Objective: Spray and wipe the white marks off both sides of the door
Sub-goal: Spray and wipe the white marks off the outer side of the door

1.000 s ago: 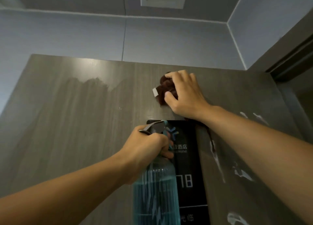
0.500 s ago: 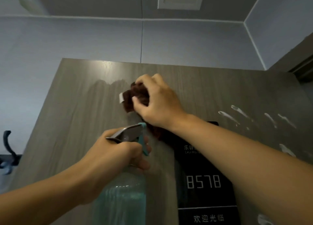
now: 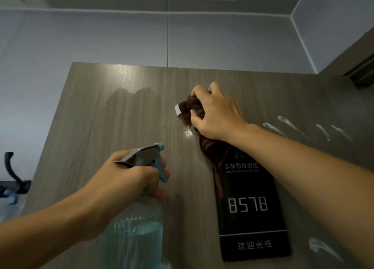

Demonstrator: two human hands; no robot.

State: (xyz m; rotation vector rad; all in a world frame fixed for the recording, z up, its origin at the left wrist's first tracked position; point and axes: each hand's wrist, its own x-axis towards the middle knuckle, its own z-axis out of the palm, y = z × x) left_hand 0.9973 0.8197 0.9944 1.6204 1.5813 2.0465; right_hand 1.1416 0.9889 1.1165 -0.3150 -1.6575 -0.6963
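The grey wood-grain door (image 3: 101,127) fills the view, its upper left part wet and shiny. My right hand (image 3: 216,115) grips a bunched brown cloth (image 3: 192,111) with a white tag and presses it against the door above the black room sign. My left hand (image 3: 125,179) holds a pale blue spray bottle (image 3: 133,234) by its neck, a finger on the teal trigger, nozzle aimed at the door. White marks (image 3: 293,127) streak the door right of my right forearm, and another white mark (image 3: 319,248) sits low at the right.
A black room sign (image 3: 251,208) reading 8578 is fixed to the door under my right wrist. A dark wall hook (image 3: 12,175) sticks out at the far left. The dark door frame (image 3: 362,66) runs along the upper right. Pale wall panels lie beyond the door's top edge.
My view shifted, so the door sits more to the right in frame. My right hand with the cloth swept left across the door, then back rightward near the sign's top. The bottle stays gripped.
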